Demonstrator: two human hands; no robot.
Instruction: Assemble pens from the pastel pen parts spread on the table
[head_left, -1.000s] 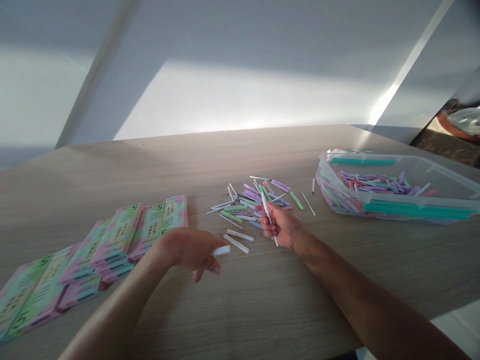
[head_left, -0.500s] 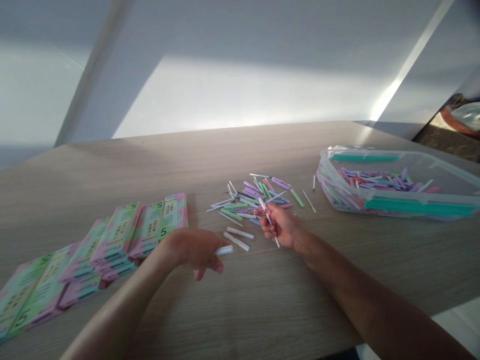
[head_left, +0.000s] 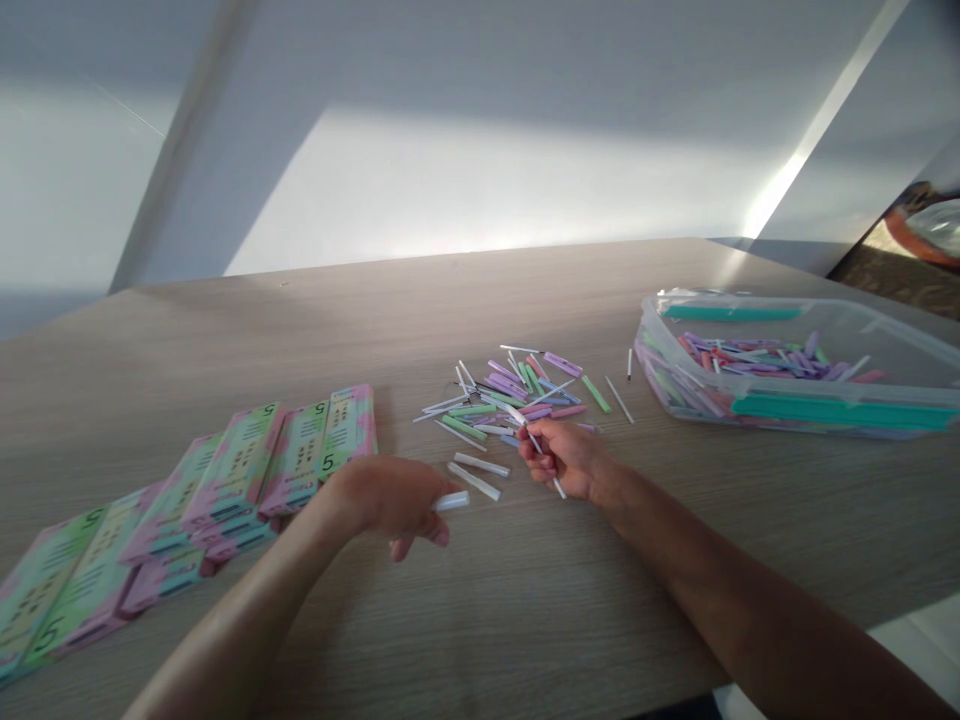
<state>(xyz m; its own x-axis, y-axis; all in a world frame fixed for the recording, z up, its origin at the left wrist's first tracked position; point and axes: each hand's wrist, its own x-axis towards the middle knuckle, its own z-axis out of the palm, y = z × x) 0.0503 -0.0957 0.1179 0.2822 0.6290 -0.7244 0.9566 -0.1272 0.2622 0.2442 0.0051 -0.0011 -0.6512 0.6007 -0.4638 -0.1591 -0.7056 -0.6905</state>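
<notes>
My left hand point(head_left: 401, 500) is closed on a short translucent white tube point(head_left: 452, 501), held just above the table. My right hand point(head_left: 562, 455) pinches a thin white pen refill point(head_left: 559, 487) with a wider white tapered tip point(head_left: 516, 413) that points to the far left. This tip lies over the near side of a loose pile of pen parts point(head_left: 499, 400) in purple, green, blue, pink and white. Between my hands, two more translucent white tubes point(head_left: 480, 465) rest on the wooden table.
Stacked pastel boxes point(head_left: 232, 465) marked with a 5 stand along the left. At the right is a clear plastic bin point(head_left: 847, 405) with teal handles, holding many coloured pen parts. A white wall point(head_left: 480, 190) rises behind the table point(head_left: 525, 600).
The tip of the refill in my right hand has swung lower and to the left. My left hand has barely moved, still holding the tube.
</notes>
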